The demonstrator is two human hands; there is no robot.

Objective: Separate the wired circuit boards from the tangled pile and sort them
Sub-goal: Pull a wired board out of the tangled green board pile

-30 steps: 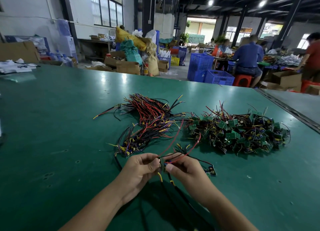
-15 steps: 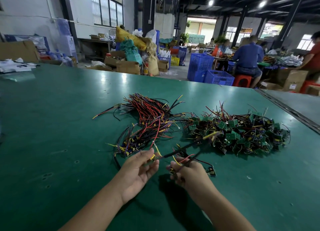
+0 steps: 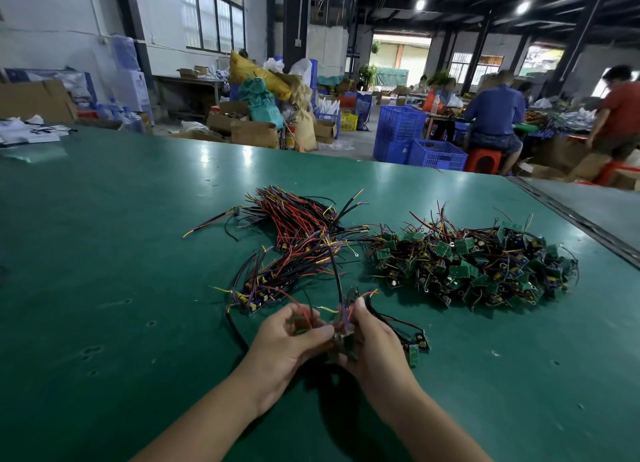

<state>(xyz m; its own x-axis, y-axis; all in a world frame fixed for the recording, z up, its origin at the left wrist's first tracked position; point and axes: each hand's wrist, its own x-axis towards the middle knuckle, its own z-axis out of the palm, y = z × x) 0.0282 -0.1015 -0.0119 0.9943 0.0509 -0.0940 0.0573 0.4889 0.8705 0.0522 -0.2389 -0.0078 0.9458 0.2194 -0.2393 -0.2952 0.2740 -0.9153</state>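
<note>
Tangled pile [image 3: 474,264]: small green circuit boards with red, black and yellow leads, heaped every way, at right. Far bundle [image 3: 298,219]: sorted wired boards, red-and-black wires roughly parallel, left of the pile, stray leads reaching toward it. Near bundle [image 3: 273,281]: same kind, just below the far bundle, board ends at near left. Held board [image 3: 343,340]: blurred, gripped between left hand [image 3: 287,344] and right hand [image 3: 377,347], leads standing upward. Loose boards [image 3: 415,349]: flat, just right of the right hand.

No readable text, labels or numbers
</note>
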